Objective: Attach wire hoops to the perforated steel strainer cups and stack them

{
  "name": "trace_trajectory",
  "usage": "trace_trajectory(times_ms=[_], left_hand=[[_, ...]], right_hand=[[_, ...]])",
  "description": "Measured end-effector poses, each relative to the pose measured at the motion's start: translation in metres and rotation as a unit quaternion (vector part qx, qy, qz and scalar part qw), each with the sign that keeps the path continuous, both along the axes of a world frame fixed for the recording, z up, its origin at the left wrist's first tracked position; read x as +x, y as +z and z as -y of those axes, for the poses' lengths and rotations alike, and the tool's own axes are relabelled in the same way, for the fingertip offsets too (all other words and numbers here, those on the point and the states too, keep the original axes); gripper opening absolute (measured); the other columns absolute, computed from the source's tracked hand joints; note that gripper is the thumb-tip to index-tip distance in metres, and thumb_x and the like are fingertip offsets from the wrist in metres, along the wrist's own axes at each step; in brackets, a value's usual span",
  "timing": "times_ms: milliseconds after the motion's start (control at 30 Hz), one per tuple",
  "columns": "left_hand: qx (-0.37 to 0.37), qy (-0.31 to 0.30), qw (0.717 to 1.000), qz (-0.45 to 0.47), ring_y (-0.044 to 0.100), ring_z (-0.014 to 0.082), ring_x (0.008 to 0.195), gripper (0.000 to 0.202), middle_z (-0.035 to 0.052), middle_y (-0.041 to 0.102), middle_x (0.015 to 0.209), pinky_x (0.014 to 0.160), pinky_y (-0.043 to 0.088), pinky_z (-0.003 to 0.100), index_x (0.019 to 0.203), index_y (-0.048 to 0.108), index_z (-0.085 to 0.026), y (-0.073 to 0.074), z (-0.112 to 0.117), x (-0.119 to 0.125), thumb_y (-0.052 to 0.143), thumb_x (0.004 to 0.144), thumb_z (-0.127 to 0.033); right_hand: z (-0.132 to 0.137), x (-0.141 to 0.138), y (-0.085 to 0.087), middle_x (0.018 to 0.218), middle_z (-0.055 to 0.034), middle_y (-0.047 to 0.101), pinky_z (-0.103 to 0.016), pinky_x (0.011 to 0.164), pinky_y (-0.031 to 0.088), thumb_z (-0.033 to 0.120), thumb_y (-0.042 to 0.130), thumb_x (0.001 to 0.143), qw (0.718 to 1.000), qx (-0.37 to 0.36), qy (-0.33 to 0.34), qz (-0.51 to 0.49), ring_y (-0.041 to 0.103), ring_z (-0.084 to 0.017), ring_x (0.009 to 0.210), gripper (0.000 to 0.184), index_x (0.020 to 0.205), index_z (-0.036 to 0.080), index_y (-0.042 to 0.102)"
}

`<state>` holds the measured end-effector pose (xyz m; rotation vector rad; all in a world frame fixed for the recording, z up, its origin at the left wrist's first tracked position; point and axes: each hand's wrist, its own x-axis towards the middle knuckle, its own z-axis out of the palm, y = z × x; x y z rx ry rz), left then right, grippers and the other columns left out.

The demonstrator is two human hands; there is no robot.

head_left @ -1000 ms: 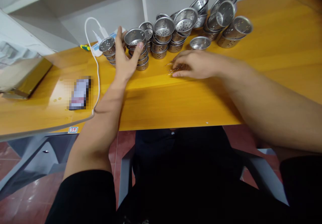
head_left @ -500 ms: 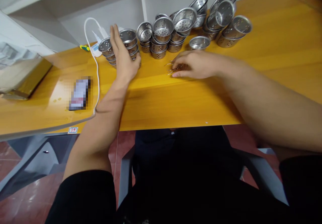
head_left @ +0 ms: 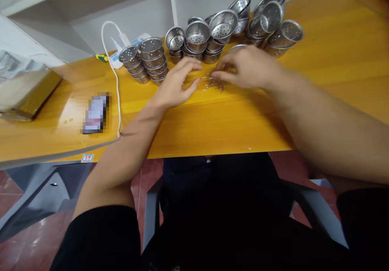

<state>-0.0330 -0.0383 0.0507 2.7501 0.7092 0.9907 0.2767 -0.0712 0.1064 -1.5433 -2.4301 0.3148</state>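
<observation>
A small pile of thin bent metal wire pieces lies on the yellow-orange table between my hands. My left hand is held left of the pile with its fingers and thumb apart, and nothing in it. On the other side, my right hand hovers at the pile's upper right edge, fingers curled and a gap between thumb and forefinger. A low metal cup is mostly hidden behind it. Two stacks of perforated metal cups, a left one and a right one, stand just beyond my left hand.
More perforated metal cups are piled along the wall, some tilted. A phone lies at the left near a white cable. A yellow-green object is by the wall, and a cardboard box sits far left.
My left hand has left the cup stacks and come right and down toward the wire pieces. My right hand has shifted slightly up and right, uncovering more of the pile.
</observation>
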Motion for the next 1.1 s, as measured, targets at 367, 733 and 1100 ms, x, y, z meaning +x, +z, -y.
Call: trace_trajectory(times_ms=[367,733,1100], left_hand=[[-0.156,0.142,0.977,-0.038,0.052,0.0458,0.188,0.106,0.031,0.054,0.195,0.164,0.036,0.058,0.188,0.049,-0.011,-0.049,-0.062,-0.047,0.091,0.112,-0.072],[-0.186,0.212,0.959,-0.003,0.061,0.0504,0.18,0.116,0.034,0.061,0.188,0.161,0.041,0.063,0.18,0.054,-0.011,-0.047,-0.072,-0.07,0.095,0.105,-0.09],[-0.171,0.142,0.974,0.052,0.066,0.0518,0.174,0.123,0.0292,0.067,0.182,0.158,0.042,0.074,0.172,0.062,-0.025,-0.074,-0.099,-0.079,0.092,0.089,-0.111]], right_hand=[[-0.012,0.028,0.003,0.157,-0.0251,0.08,-0.053,0.132,0.053,0.05,0.055,0.127,0.984,0.096,-0.149,-0.027,0.07,-0.042,0.15,0.044,0.148,0.027,0.087],[-0.013,0.024,0.0,0.154,-0.0207,0.088,-0.051,0.126,0.063,0.045,0.068,0.123,0.977,0.084,-0.198,-0.006,0.083,-0.044,0.144,0.038,0.145,0.024,0.091],[-0.013,0.031,0.005,0.164,-0.0326,0.08,-0.049,0.114,0.059,0.023,0.063,0.125,0.981,-0.013,-0.187,0.057,0.078,-0.046,0.149,0.048,0.166,0.008,0.084]])
